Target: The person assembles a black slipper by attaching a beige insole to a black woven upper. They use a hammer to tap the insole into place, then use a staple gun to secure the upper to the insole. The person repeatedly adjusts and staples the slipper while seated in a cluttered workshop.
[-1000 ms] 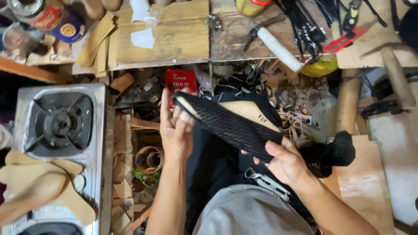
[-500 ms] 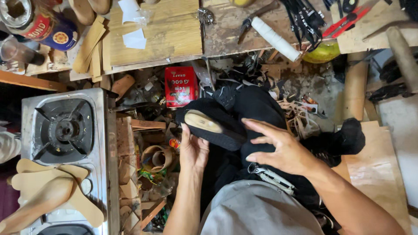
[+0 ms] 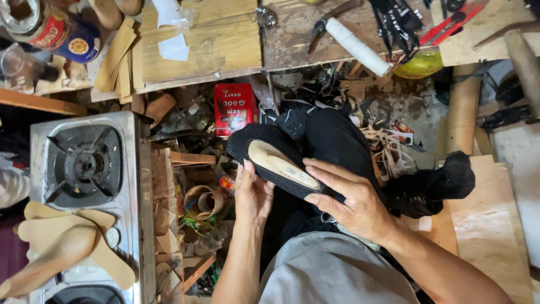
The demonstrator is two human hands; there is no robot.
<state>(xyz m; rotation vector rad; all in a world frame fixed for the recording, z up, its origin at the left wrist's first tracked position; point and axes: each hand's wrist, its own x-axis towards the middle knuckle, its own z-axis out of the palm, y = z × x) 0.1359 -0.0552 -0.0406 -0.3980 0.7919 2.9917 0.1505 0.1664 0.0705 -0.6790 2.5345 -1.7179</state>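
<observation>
Head view, looking down at the lap. Black sole (image 3: 275, 160) with a tan insole piece (image 3: 284, 164) on top now lies flat on the knee, over the dark trouser leg. A second ago it was held up at a slant between both hands, black textured face toward the camera; since then it has been turned over and lowered, tan side up.

Left hand (image 3: 253, 194) cups the near edge from below, fingers curled loosely around the rim, thumb side against the sole. Right hand (image 3: 351, 200) lies open and flat, fingers spread, fingertips (image 3: 311, 164) pressing on the heel end of the tan piece. Neither hand grips hard.

Judgement: the flip and the press suggest the tan layer is being seated or smoothed onto the sole.

Around: gas stove (image 3: 84, 169) to the left with wooden shoe lasts (image 3: 56, 253) on it, red packet (image 3: 234, 108) just past the sole, workbench (image 3: 202, 45) above with a white roll (image 3: 358, 46) and a glue tin (image 3: 53, 31). Floor littered with scraps.
</observation>
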